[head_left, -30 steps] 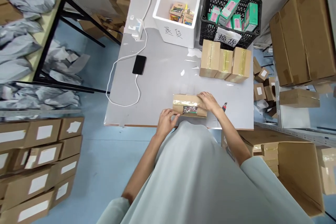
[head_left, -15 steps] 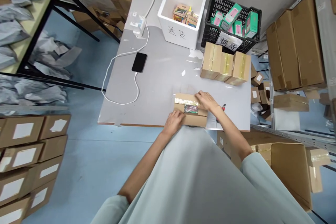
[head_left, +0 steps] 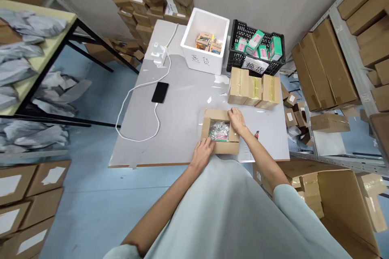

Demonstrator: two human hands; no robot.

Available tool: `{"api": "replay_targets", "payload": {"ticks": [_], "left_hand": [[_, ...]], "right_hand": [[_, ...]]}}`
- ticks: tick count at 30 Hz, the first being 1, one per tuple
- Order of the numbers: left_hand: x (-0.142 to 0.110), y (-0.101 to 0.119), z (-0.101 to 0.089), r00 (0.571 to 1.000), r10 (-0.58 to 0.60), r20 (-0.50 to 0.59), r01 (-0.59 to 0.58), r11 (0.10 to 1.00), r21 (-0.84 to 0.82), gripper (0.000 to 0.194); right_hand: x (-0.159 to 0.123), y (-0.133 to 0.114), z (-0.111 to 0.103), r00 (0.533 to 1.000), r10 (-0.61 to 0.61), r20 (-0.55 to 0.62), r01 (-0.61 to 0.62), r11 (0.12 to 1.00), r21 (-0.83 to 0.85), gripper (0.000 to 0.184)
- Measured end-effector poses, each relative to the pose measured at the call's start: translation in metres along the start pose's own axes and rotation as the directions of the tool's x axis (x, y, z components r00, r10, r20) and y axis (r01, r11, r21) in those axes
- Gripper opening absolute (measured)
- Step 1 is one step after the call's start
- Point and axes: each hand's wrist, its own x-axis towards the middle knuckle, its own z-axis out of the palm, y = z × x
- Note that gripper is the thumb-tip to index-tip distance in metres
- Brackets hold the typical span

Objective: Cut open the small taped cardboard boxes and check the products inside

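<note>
A small cardboard box (head_left: 224,148) stands at the table's front edge with its top flaps spread. Crumpled clear bubble wrap (head_left: 219,129) shows inside, over something green and pink that I cannot make out fully. The fingers of my left hand (head_left: 203,153) are bent over the box's near left corner. At the right side, my right hand (head_left: 237,120) grips the right flap near the far corner. A red utility knife (head_left: 257,134) lies on the table beside my right forearm, which partly hides it.
Behind the box stand three taped cardboard boxes (head_left: 253,89). Farther back are a white foam bin (head_left: 200,64) and a black crate (head_left: 234,58) of green boxes. A black phone (head_left: 160,92) on a white cable lies left on the table (head_left: 182,117). Shelving (head_left: 366,97) runs along the right.
The box's far flap has been folded back and the opening is wider, so more bubble wrap shows. Both hands stay at the box. The head view has tilted up.
</note>
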Motion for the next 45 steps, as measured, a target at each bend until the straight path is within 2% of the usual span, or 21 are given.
{"api": "replay_targets", "payload": {"ticks": [3, 6, 9, 11, 15, 18, 19, 22, 25, 27, 32, 36, 40, 45], "left_hand": [[-0.005, -0.019, -0.011, 0.993, -0.118, -0.026, 0.119, 0.993, 0.028, 0.035], [-0.007, -0.033, -0.015, 0.973, -0.222, -0.065, 0.224, 0.974, 0.035, 0.039], [-0.007, -0.035, -0.012, 0.962, -0.242, -0.126, 0.244, 0.97, 0.004, 0.049], [-0.008, -0.034, -0.009, 0.963, -0.241, -0.125, 0.241, 0.97, -0.009, 0.052], [-0.01, -0.031, -0.005, 0.984, -0.175, -0.026, 0.175, 0.985, 0.0, 0.043], [-0.002, -0.029, -0.001, 0.998, -0.05, 0.039, 0.051, 0.998, -0.035, 0.024], [0.003, -0.027, 0.0, 0.998, -0.012, 0.055, 0.015, 0.998, -0.061, 0.023], [0.024, -0.016, 0.006, 0.987, 0.054, 0.151, -0.032, 0.989, -0.148, 0.038], [0.05, -0.006, 0.014, 0.96, 0.074, 0.27, -0.025, 0.984, -0.179, 0.046], [0.067, -0.002, 0.019, 0.951, 0.069, 0.301, -0.019, 0.986, -0.168, 0.046], [0.103, -0.002, 0.029, 0.93, 0.073, 0.361, -0.038, 0.994, -0.104, 0.04], [0.126, -0.002, 0.036, 0.911, 0.086, 0.404, -0.07, 0.996, -0.054, 0.064], [0.138, -0.001, 0.04, 0.893, 0.081, 0.443, -0.08, 0.997, -0.022, 0.058], [0.141, -0.011, 0.042, 0.875, 0.012, 0.484, -0.016, 1.0, 0.004, 0.052]], "right_hand": [[-0.011, -0.007, 0.009, 0.996, -0.077, 0.055, 0.077, 0.997, -0.003, 0.028], [-0.032, -0.005, 0.015, 0.984, -0.152, 0.095, 0.153, 0.988, 0.002, 0.023], [-0.054, 0.002, 0.02, 0.965, -0.22, 0.14, 0.222, 0.975, 0.0, 0.033], [-0.068, 0.007, 0.021, 0.956, -0.254, 0.147, 0.255, 0.967, 0.013, 0.039], [-0.098, 0.022, 0.017, 0.973, -0.217, 0.076, 0.21, 0.974, 0.085, 0.05], [-0.125, 0.035, 0.012, 0.99, -0.139, -0.019, 0.14, 0.98, 0.139, 0.045], [-0.133, 0.04, 0.012, 0.992, -0.116, -0.05, 0.122, 0.981, 0.148, 0.042], [-0.151, 0.049, 0.016, 0.992, -0.049, -0.117, 0.065, 0.989, 0.13, 0.03], [-0.159, 0.049, 0.028, 0.992, -0.003, -0.126, 0.011, 0.998, 0.062, 0.032], [-0.16, 0.045, 0.037, 0.996, -0.013, -0.09, 0.014, 1.0, 0.012, 0.034], [-0.152, 0.031, 0.047, 0.984, -0.121, 0.128, 0.123, 0.992, -0.006, 0.036], [-0.127, 0.016, 0.048, 0.95, -0.19, 0.249, 0.185, 0.982, 0.043, 0.046], [-0.094, 0.001, 0.046, 0.929, -0.111, 0.354, 0.107, 0.994, 0.033, 0.048], [-0.068, -0.008, 0.043, 0.927, -0.023, 0.375, 0.035, 0.999, -0.026, 0.048]]}}
